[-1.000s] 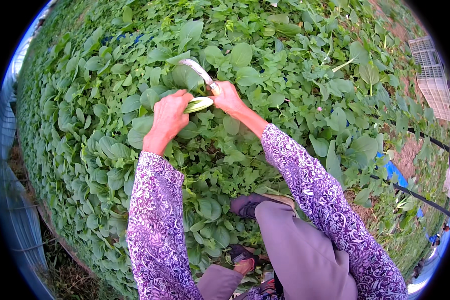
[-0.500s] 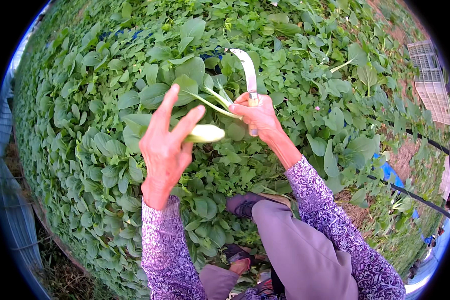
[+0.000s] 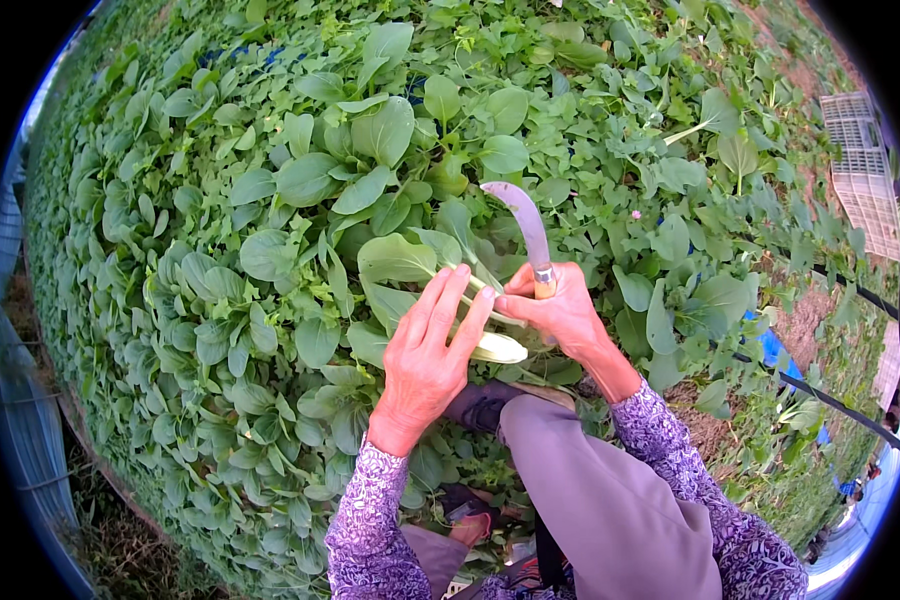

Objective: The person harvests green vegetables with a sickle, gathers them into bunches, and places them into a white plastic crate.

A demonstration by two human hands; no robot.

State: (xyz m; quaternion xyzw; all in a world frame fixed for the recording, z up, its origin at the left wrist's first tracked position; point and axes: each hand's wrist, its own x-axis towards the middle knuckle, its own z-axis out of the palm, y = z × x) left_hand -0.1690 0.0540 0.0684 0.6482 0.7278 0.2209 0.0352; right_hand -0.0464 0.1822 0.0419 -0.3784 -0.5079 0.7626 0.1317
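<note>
My left hand (image 3: 422, 362) is closed around a bok choy (image 3: 500, 349); its pale trimmed base sticks out below my fingers and its green leaves (image 3: 397, 259) spread out past them. Close beside it, my right hand (image 3: 573, 318) grips the short wooden handle of a small sickle (image 3: 527, 228), its curved blade pointing up and away to the left. Thumb and fingers of that same hand also pinch some leaf stalks (image 3: 482, 272) against the bok choy. Where the fingertips meet, the stalks are partly covered.
Leafy greens and low weeds (image 3: 190, 330) cover the ground all around. Pale plastic crates (image 3: 863, 175) stand at the far right. A black hose (image 3: 850, 402) and a blue strip (image 3: 773, 346) lie at the right. My shoe (image 3: 478, 406) is among the plants just below my hands.
Both hands have come lower and nearer to me. My left hand has moved right and met my right hand, and its spread fingers have closed over the bok choy.
</note>
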